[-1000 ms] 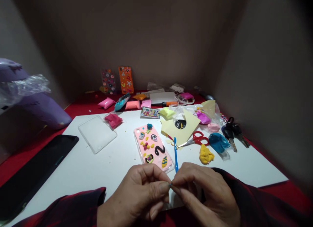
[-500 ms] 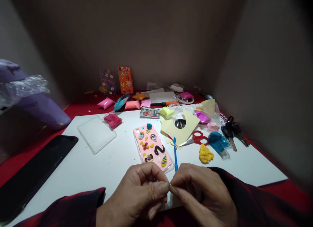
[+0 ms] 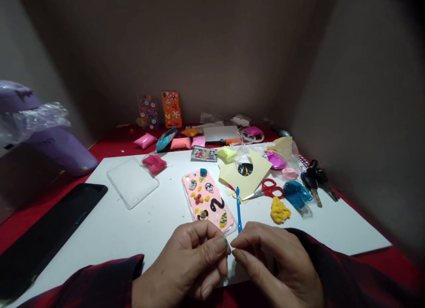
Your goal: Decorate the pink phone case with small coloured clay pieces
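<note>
Both hands are close together over the front edge of the white board. My left hand [image 3: 195, 259] is closed in a pinch, thumb pressed against the index finger; what it holds, if anything, is too small to make out. Beside it, my right hand [image 3: 275, 259] has its thumb and index fingertip slightly apart, with nothing visible between them. Just beyond lies a pink phone case [image 3: 195, 213], decorated with small clay shapes, including a black squiggle [image 3: 217, 204] and a yellow-and-blue striped oval [image 3: 223, 219]. A blue modelling tool [image 3: 238, 210] rests at its right.
Red-handled scissors [image 3: 274, 189], yellow clay [image 3: 280, 210], blue clay [image 3: 296, 194] and keys [image 3: 312, 184] lie right. Cut yellow paper [image 3: 260, 171] is behind. At left are a clear case [image 3: 133, 184], red clay [image 3: 154, 164], a black phone [image 3: 49, 237] and a purple bottle [image 3: 63, 148].
The thumb and fingertip of my right hand have parted slightly. My left thumb has shifted up along its index finger, and a blue speck seen there before is hidden.
</note>
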A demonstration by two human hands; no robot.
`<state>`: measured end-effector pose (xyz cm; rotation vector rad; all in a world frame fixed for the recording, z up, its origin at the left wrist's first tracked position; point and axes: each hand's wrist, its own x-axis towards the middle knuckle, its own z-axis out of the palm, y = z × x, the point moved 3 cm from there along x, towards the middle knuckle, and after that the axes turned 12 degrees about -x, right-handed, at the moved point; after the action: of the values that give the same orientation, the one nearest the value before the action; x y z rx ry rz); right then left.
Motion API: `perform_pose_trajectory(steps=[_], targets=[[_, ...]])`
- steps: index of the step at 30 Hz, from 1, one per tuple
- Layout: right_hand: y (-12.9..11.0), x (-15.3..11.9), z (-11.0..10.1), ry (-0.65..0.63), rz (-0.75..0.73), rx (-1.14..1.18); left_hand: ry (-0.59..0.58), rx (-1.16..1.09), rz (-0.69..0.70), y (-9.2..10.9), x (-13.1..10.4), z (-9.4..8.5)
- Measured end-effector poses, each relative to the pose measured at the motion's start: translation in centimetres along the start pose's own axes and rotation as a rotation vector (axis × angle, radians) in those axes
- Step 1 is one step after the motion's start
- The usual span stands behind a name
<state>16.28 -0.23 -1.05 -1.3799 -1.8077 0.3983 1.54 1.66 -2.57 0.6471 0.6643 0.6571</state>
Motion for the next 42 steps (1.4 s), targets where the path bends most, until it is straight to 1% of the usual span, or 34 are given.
perform_pose_trajectory(steps=[4, 5, 9, 13, 16, 19, 22, 25, 29, 33, 36, 40, 42], targets=[[0.0, 0.1, -0.2, -0.021, -0.121, -0.052, 0.037, 0.033, 0.004, 0.0, 0.0, 0.1], [0.1, 0.1, -0.2, -0.026, -0.132, -0.061, 0.048, 0.036, 0.012, 0.1, 0.0, 0.2], [0.3, 0.0, 0.0, -0.019, -0.076, -0.054, 0.065, 0.039, 0.024, -0.1, -0.1, 0.0], [-0.1, -0.1, 0.1, -0.010, -0.050, -0.022, 0.050, 0.057, 0.027, -0.4, -0.2, -0.3], [-0.2, 0.0, 0.1, -0.010, -0.028, 0.004, 0.060, 0.061, 0.026, -0.5, -0.1, -0.3], [0.0, 0.0, 0.2, -0.053, -0.109, -0.035, 0.111, 0.086, 0.022, -0.5, -0.1, -0.3], [0.2, -0.2, 0.1, -0.048, -0.217, -0.093, 0.202, 0.240, 0.040, -0.4, -0.5, -0.2], [0.0, -0.2, 0.0, -0.034, -0.289, -0.107, 0.268, 0.368, 0.050, -0.4, -1.1, -0.1], [-0.8, 0.2, -0.3, 0.008, -0.314, -0.152, 0.302, 0.323, 0.024, -0.7, -1.4, 0.1], [-1.0, 0.6, -0.2, -0.056, -0.349, -0.236, 0.315, 0.272, 0.031, -0.6, -1.3, 0.2], [-0.8, 0.4, -0.3, -0.071, -0.346, -0.216, 0.316, 0.246, 0.033, -0.7, -1.2, 0.1], [-0.8, 0.3, -0.6, -0.010, -0.325, -0.182, 0.269, 0.257, 0.008, -0.6, -1.2, 0.0], [-0.8, 0.4, -0.7, 0.008, -0.319, -0.181, 0.285, 0.246, 0.005, -0.5, -1.3, 0.1]])
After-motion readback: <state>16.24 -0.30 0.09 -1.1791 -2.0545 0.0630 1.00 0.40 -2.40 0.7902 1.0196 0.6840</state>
